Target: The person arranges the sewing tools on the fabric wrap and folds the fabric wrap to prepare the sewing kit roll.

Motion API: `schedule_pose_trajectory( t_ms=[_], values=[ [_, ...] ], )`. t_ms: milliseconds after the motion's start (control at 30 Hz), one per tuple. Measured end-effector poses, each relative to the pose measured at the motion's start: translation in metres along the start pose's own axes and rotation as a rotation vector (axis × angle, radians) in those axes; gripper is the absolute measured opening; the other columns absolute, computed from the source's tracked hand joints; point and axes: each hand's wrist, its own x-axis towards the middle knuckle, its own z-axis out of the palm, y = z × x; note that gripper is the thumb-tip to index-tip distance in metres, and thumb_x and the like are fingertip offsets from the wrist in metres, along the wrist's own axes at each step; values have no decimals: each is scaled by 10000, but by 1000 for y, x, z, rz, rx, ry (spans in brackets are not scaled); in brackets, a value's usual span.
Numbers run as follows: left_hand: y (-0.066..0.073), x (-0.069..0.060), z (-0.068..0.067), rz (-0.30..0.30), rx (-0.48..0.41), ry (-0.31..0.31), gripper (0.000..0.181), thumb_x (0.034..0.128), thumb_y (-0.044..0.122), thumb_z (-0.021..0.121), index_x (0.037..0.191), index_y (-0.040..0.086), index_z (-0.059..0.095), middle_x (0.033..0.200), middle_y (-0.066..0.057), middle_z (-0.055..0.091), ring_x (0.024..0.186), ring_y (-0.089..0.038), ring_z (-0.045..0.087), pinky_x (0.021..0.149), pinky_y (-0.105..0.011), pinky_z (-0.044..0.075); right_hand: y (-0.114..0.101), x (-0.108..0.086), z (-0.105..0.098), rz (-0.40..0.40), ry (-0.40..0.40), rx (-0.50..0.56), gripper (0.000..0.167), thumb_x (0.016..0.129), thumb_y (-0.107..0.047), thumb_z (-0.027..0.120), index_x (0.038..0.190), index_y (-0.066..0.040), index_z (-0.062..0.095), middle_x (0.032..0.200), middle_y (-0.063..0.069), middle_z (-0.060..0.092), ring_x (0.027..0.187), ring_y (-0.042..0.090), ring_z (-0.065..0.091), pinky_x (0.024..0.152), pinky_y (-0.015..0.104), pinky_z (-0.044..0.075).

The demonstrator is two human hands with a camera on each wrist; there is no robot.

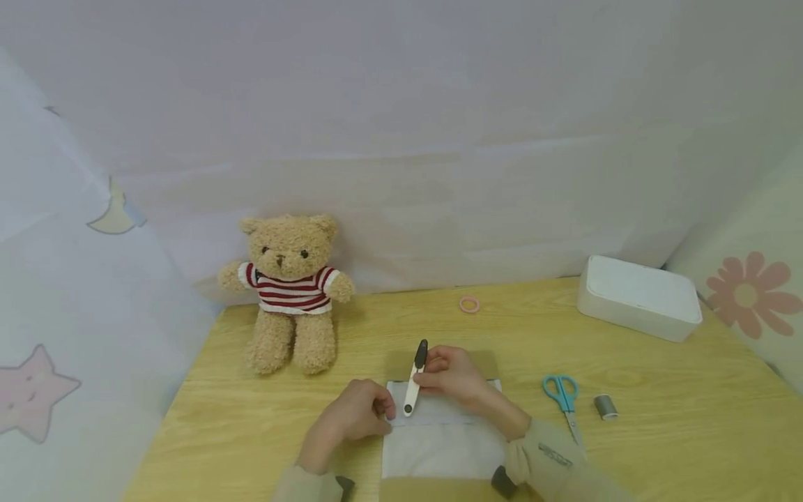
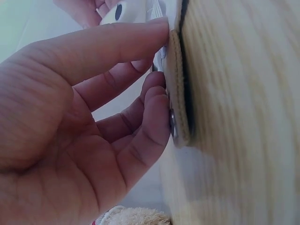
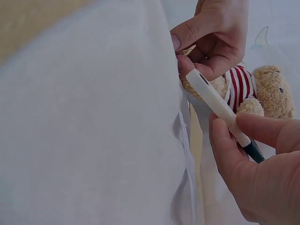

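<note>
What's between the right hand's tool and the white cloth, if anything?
Nothing visible: the right hand holds the white-and-black tool above the white cloth. The left hand is at the cloth's left edge, beside the tool, not between.

One white tool (image 1: pixel 412 390), one bear (image 1: pixel 288 291) (one spool (image 1: pixel 606 406)).

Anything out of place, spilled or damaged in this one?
Nothing plainly stands out; I see no spill or damage. Two small things: the wall covering behind the teddy bear is creased, and in the right wrist view the edge of the white cloth looks wavy rather than flat, though that may just come from handling.
</note>
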Motion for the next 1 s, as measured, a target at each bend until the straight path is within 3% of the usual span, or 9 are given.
schedule_pose_trajectory(
  t_ms=[400, 667, 1000],
  values=[
    [-2, 1, 1, 22, 4, 13, 143, 684, 5, 776, 683, 110, 679, 631, 93, 549, 603, -53, 460, 566, -235, 402, 5, 14, 12, 12, -9, -54, 269, 797, 71, 697, 1015, 109, 544, 787, 103, 654, 721, 175, 658, 708, 354, 565],
    [-3, 2, 1, 36, 21, 16, 164, 695, 14, 766, 659, 121, 647, 613, 103, 526, 580, -40, 442, 547, -228, 389, 5, 16, 13, -4, -10, -78, 578, 783, 91, 706, 1257, -12, 390, 757, 97, 648, 664, 176, 633, 673, 362, 567],
    [-1, 0, -2, 80, 21, 7, 161, 705, -3, 749, 650, 110, 648, 600, 109, 524, 568, -18, 436, 540, -216, 393, 7, 18, 16, -29, -21, -166, 630, 761, 92, 726, 1273, -77, 401, 732, 93, 665, 639, 204, 655, 628, 339, 566]
  ],
)
